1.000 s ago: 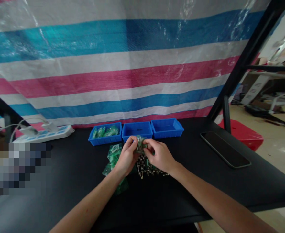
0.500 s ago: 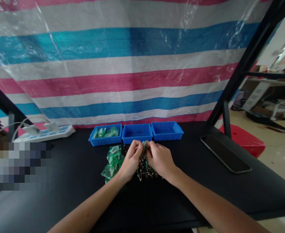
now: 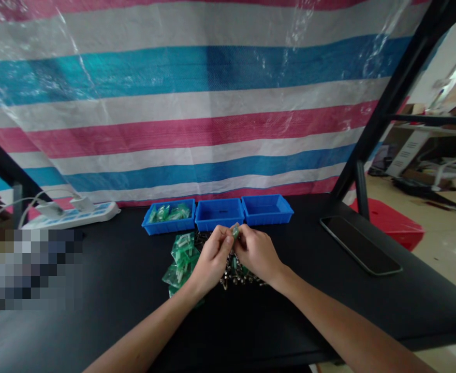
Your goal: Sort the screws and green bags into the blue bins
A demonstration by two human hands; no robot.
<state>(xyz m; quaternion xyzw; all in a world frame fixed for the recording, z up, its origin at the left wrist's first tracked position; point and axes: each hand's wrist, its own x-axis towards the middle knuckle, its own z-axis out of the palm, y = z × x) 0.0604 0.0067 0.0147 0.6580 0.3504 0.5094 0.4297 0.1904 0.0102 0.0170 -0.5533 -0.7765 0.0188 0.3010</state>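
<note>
My left hand (image 3: pixel 212 257) and my right hand (image 3: pixel 255 252) meet above a black table (image 3: pixel 328 305). Both pinch one small green packet (image 3: pixel 235 231) between their fingertips. Under the hands lies a heap of small dark metal parts (image 3: pixel 233 274). A pile of green plastic packets (image 3: pixel 181 256) lies just left of my left hand. Behind the hands stand three blue trays in a row: the left tray (image 3: pixel 168 218) holds green packets, the middle tray (image 3: pixel 220 213) and the right tray (image 3: pixel 267 209) look bare inside.
A black phone (image 3: pixel 359 245) lies face up at the right of the table. A white power strip (image 3: pixel 70 214) with cables sits at the back left. A striped tarpaulin (image 3: pixel 196 103) hangs behind the table. A black frame post (image 3: pixel 362 189) and a red stool (image 3: pixel 393 224) stand at the right.
The packet was wider between my hands a second ago; now my fingers are closer together and it looks smaller. The view has dropped slightly.
</note>
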